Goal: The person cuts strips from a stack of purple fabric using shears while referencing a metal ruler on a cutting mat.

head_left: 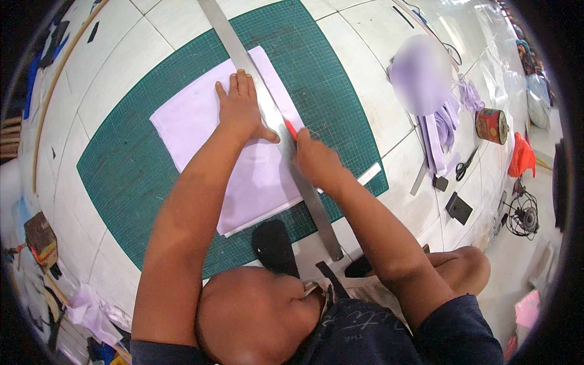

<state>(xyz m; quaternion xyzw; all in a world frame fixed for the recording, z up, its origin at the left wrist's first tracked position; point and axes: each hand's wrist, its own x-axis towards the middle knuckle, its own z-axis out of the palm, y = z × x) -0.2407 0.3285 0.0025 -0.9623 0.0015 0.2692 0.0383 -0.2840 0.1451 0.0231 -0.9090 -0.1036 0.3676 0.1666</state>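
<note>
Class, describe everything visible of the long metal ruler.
The ruler is a grey, metallic-looking strip. It slants across lilac cloth and the green mat, its near end past the mat's edge, its far end out of frame. The left hand rests on it; the right hand holds a red tool at its right edge.

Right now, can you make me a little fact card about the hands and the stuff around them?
Left hand: spread over the metal ruler and lilac cloth
Right hand: holds a slim red tool beside the ruler
Under the cloth: green mat
Floor, right of the mat: black scissors, round tin
</note>
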